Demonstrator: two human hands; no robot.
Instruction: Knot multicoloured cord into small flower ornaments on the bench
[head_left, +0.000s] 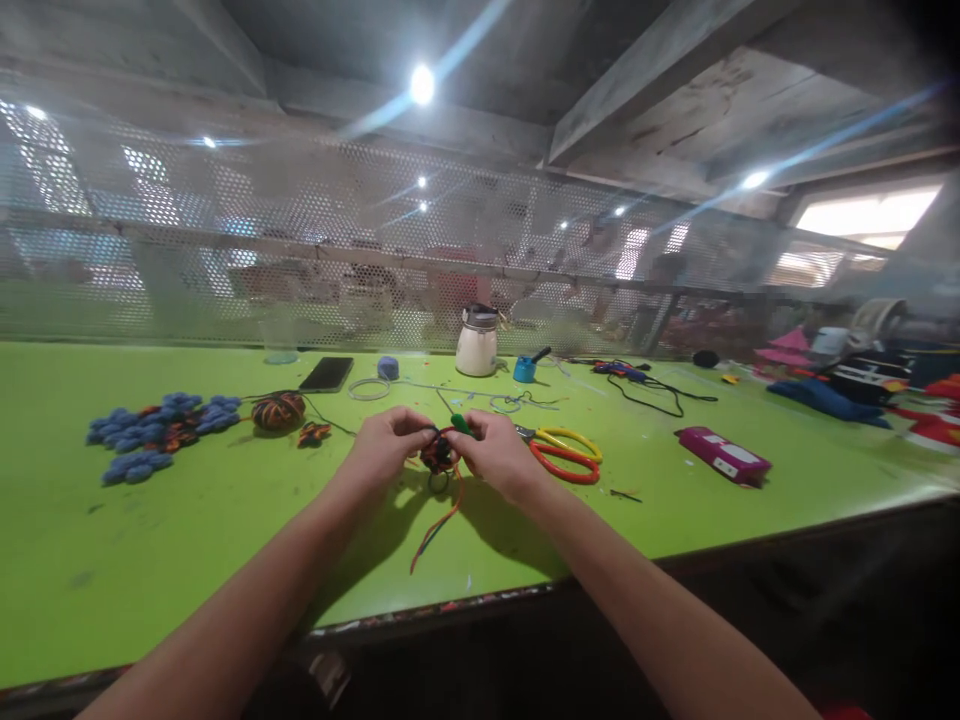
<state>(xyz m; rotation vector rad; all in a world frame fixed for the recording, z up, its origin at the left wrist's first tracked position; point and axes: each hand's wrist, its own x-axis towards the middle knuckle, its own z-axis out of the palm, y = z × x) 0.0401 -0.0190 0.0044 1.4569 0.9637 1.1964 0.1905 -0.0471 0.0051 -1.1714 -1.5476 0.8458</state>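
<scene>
My left hand (391, 442) pinches a small crocheted piece (436, 456) in black and orange yarn, just above the table near its front edge. Loose orange and dark yarn ends (437, 528) hang from the piece toward me. Closed around a green-handled crochet hook (460, 424) is my right hand (491, 450), its fingertips also touching the piece. The hook's thin metal shaft points up and away to the left; its tip is too small to make out. Scissors (570, 455) with red and yellow handles lie right beside my right hand.
On the green table (225, 560), blue crocheted flowers (142, 430), a variegated yarn ball (278, 411) and a small orange-black flower (313, 433) lie left. A phone (327, 374), a cream jug (478, 345) and a blue pot (524, 369) stand farther back. A purple packet (724, 456) lies right.
</scene>
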